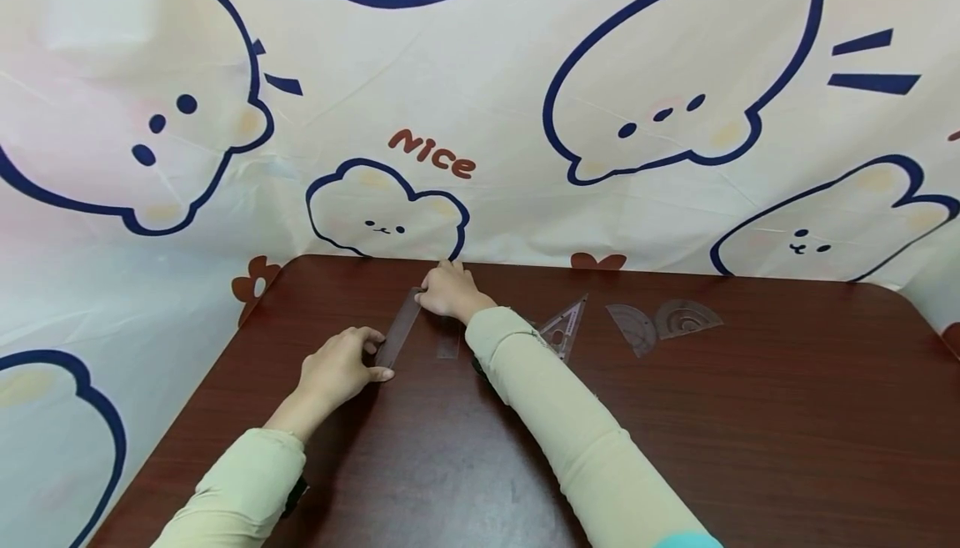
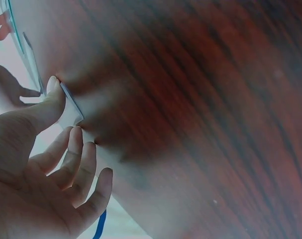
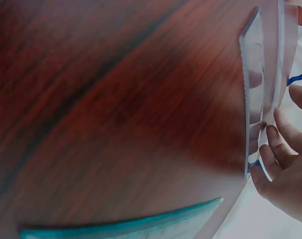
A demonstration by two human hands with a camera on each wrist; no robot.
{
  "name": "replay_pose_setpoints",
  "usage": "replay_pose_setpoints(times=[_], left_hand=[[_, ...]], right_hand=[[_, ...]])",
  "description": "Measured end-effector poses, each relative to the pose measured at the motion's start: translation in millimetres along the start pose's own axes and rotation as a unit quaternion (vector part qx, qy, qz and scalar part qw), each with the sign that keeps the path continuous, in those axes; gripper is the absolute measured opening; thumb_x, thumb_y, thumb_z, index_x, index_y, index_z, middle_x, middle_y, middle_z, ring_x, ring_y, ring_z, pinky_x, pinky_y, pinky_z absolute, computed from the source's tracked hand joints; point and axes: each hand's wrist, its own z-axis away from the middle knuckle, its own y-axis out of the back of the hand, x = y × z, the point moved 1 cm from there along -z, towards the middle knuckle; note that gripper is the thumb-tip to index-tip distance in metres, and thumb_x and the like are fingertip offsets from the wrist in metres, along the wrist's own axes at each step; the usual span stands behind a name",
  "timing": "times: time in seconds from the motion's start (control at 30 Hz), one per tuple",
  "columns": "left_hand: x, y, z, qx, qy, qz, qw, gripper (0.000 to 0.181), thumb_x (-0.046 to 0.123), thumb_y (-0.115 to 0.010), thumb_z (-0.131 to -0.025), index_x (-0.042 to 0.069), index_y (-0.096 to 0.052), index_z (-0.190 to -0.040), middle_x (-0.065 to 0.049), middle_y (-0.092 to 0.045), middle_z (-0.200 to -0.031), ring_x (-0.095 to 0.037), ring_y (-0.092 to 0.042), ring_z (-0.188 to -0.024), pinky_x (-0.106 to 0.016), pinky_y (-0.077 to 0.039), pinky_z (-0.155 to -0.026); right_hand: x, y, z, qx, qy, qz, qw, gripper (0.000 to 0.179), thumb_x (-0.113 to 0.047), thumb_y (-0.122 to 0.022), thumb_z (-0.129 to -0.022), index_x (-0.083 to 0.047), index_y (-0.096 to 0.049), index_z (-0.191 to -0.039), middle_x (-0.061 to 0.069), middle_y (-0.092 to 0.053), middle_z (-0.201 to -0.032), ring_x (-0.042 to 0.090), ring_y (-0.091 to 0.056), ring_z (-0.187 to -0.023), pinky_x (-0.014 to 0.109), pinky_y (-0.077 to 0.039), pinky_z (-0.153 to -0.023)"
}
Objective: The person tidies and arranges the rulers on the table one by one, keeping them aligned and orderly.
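A clear ruler [image 1: 399, 329] lies slantwise on the brown table. At its near end, my left hand [image 1: 335, 369] pinches the edges, thumb on one side and fingers on the other; the left wrist view shows that ruler end [image 2: 73, 109] between them. My right hand [image 1: 450, 288] pinches the far end between thumb and fingertips, which the right wrist view shows at the ruler's tip [image 3: 281, 64]. Just right of the ruler is a second clear strip [image 1: 447, 344], partly hidden by the right hand and seen closer as a toothed-edged strip [image 3: 253, 94].
A clear set square [image 1: 564, 329] lies beyond the right forearm, which covers part of it. Farther right are two clear protractors, one tilted [image 1: 633, 327] and one with its arc upward [image 1: 687, 319]. Behind the table [image 1: 712, 431] hangs a printed cloth [image 1: 517, 206].
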Motion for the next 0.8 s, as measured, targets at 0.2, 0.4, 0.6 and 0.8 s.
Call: replay_pose_setpoints(times=[0.2, 0.4, 0.6, 0.8], left_hand=[[-0.1, -0.7, -1.2, -0.003, 0.006, 0.007, 1.0, 0.056, 0.028, -0.084, -0.081, 0.005, -0.062, -0.127, -0.008, -0.067, -0.112, -0.03, -0.062, -0.104, -0.057, -0.045, -0.08], [-0.4, -1.3, -2.1, -0.012, 0.012, 0.025, 0.9996, 0.058, 0.027, -0.084, -0.081, 0.003, -0.06, -0.129, -0.009, -0.066, -0.114, -0.03, -0.061, -0.105, -0.056, -0.044, -0.082], [0.3, -0.2, -0.1, -0.016, 0.019, 0.036, 0.999, 0.061, 0.029, -0.084, -0.081, 0.001, -0.06, -0.13, -0.009, -0.067, -0.114, -0.029, -0.061, -0.105, -0.055, -0.044, -0.082], [-0.6, 1.0, 2.7, -0.019, 0.022, 0.042, 0.9987, 0.061, 0.031, -0.084, -0.081, 0.003, -0.059, -0.128, -0.007, -0.067, -0.112, -0.027, -0.062, -0.099, -0.053, -0.044, -0.079]], right_hand=[[0.5, 3.7, 1.0, 0.0, -0.015, -0.058, 0.9982, 0.035, -0.035, -0.057, -0.101, -0.014, -0.069, -0.126, 0.003, -0.061, -0.133, 0.034, -0.035, -0.137, 0.045, -0.032, -0.11], [0.9, 3.7, 1.7, -0.011, -0.008, -0.132, 0.9911, 0.039, -0.031, -0.058, -0.101, -0.009, -0.063, -0.133, 0.004, -0.062, -0.131, 0.023, -0.053, -0.124, 0.035, -0.047, -0.097], [-3.6, 2.2, 4.1, -0.007, -0.005, -0.18, 0.9836, 0.045, -0.028, -0.059, -0.101, -0.007, -0.055, -0.14, 0.007, -0.062, -0.131, 0.021, -0.057, -0.12, 0.034, -0.048, -0.095], [-6.0, 4.1, 5.9, 0.016, -0.004, -0.203, 0.9791, 0.032, -0.023, -0.059, -0.101, -0.008, -0.063, -0.13, 0.005, -0.065, -0.119, 0.019, -0.061, -0.107, 0.031, -0.049, -0.087]])
